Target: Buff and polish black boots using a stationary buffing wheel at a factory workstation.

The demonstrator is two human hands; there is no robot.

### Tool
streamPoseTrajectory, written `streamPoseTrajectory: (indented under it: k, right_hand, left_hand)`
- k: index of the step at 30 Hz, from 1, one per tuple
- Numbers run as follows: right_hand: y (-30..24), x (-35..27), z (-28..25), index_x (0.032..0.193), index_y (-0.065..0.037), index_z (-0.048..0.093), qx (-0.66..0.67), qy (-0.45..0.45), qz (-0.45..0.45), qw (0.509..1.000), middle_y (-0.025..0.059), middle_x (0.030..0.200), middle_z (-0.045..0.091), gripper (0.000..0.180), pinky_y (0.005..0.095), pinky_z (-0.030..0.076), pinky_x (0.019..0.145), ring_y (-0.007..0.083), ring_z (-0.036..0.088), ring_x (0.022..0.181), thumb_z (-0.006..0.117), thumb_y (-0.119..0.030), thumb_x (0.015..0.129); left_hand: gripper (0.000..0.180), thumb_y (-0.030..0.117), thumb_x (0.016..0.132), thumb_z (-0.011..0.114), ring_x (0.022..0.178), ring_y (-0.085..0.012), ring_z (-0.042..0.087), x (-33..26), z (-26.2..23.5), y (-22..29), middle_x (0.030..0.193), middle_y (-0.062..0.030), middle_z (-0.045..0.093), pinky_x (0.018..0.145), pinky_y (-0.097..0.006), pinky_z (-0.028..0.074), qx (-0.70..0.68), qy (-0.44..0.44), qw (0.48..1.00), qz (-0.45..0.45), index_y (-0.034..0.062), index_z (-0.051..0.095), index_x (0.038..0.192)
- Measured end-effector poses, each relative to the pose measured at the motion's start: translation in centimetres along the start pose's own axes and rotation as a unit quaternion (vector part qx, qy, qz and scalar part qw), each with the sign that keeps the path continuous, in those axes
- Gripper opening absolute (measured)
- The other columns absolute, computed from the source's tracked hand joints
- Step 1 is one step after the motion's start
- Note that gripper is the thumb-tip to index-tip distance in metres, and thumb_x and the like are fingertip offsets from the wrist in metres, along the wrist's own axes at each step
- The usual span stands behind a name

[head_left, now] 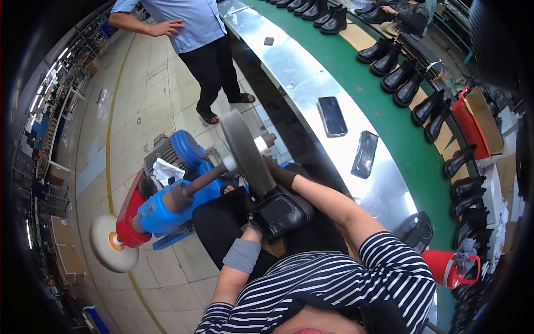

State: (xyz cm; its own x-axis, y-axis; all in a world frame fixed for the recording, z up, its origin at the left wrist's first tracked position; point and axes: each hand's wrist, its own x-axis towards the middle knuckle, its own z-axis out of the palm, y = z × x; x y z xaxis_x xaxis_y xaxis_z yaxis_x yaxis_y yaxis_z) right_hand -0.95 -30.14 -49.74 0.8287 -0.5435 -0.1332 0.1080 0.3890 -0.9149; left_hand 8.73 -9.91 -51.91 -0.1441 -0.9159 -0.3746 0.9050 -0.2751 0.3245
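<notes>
Black leather shines on the boot [282, 211] that the person holds up against the grey spinning wheel [246, 151] of a blue machine [167, 206]. The left hand [253, 221] grips the near end of the boot, fingers wrapped tight around it. The right hand [278, 172], in a dark glove, is closed on the far end, right beside the wheel. The boot sits over the person's lap, touching the wheel's edge. It looks like the polishing step is going on. Next, the boot likely needs a slow turn so another side meets the wheel. Two phones [332, 116] lie on the shiny counter [300, 78] nearby.
</notes>
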Motion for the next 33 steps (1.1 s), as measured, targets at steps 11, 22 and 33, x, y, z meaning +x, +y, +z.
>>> streamPoseTrajectory:
  k: [11, 22, 33]
  right_hand:
    - [-13.6, -22.2, 9.2, 0.149, -0.007, 0.003, -0.139, -0.184, 0.033, 0.973, 0.022, 0.153, 0.011, 0.1, 0.0373, 0.02, 0.113, 0.0271, 0.016, 0.142, 0.072, -0.024, 0.079]
    - [-11.7, -22.7, 11.5, 0.098, -0.007, 0.064, 0.348, 0.21, 0.106, 0.908, 0.007, 0.091, 0.065, 0.025, 0.0324, 0.049, 0.083, 0.0163, 0.062, 0.09, 0.066, -0.023, 0.079]
    - [-11.4, -26.8, 12.0, 0.126, -0.003, 0.051, -0.137, 0.186, -0.026, 0.973, 0.0127, 0.119, 0.056, 0.054, 0.0346, 0.047, 0.084, 0.0207, 0.058, 0.1, 0.068, -0.016, 0.077]
  left_hand:
    - [0.04, 0.04, 0.098, 0.041, 0.086, -0.0209, 0.064, 5.8, -7.1, -1.4, 0.095, -0.0089, 0.066, 0.078, -0.033, 0.054, 0.053, 0.089, 0.993, 0.056, 0.0064, 0.058, 0.112]
    - [0.038, 0.027, 0.096, 0.041, 0.108, -0.0271, 0.056, 5.2, 6.8, 0.1, 0.116, -0.0122, 0.059, 0.094, -0.034, 0.044, 0.218, 0.011, 0.96, 0.175, 0.004, 0.052, 0.123]
    - [0.046, 0.03, 0.097, 0.037, 0.125, -0.0253, 0.043, 8.1, -4.4, -1.4, 0.135, -0.0141, 0.045, 0.105, -0.034, 0.033, 0.58, 0.031, 0.727, 0.366, 0.0024, 0.042, 0.133]
